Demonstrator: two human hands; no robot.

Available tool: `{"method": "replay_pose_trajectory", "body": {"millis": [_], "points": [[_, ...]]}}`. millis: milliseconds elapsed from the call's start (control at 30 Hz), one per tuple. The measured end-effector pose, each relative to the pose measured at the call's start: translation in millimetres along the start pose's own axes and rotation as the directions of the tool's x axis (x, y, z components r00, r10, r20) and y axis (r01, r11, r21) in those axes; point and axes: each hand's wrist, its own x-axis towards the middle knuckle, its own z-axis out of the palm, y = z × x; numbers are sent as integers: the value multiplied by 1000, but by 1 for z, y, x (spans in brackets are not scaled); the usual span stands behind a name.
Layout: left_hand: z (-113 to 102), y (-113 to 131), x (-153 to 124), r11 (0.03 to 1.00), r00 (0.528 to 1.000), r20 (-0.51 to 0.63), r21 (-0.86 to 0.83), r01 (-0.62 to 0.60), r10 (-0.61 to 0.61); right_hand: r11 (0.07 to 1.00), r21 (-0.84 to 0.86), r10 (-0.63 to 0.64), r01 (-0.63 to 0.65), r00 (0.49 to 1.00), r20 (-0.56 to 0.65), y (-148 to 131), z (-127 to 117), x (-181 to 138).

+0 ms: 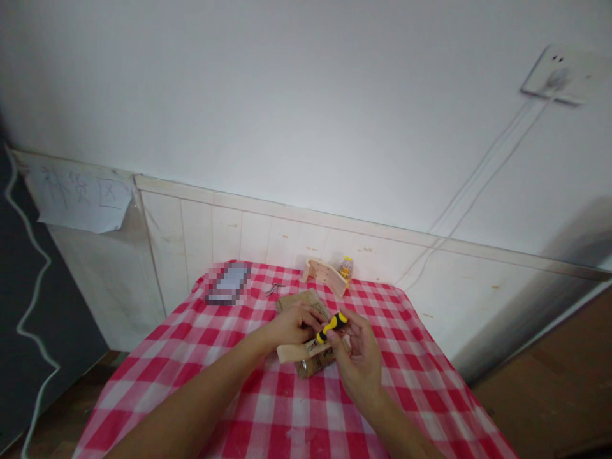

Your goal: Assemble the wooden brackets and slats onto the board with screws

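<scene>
My right hand is closed round a short screwdriver with a yellow and black handle, its tip pointing down at a pale wooden piece. My left hand grips that wooden piece from above, fingers curled over it. Under both hands lies a brown kraft packet on the red and white checked tablecloth.
At the table's far edge stand a curved wooden part, a small yellow bottle, a few screws and a blurred flat object. White panelled wall behind; a paper note at left; socket and cables at upper right.
</scene>
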Motion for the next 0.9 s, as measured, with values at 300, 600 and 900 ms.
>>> {"method": "replay_pose_trajectory", "body": {"millis": [300, 600, 900], "points": [[1, 1, 0, 999, 1000, -1, -11, 30, -30, 1000, -8, -16, 16, 1000, 0, -2, 1, 2], [2, 0, -1, 999, 999, -10, -11, 38, -38, 997, -45, -56, 56, 998, -10, -2, 2, 3], [1, 2, -1, 1000, 1000, -20, 0, 17, -17, 996, -60, -73, 73, 997, -1, -2, 1, 4]]}}
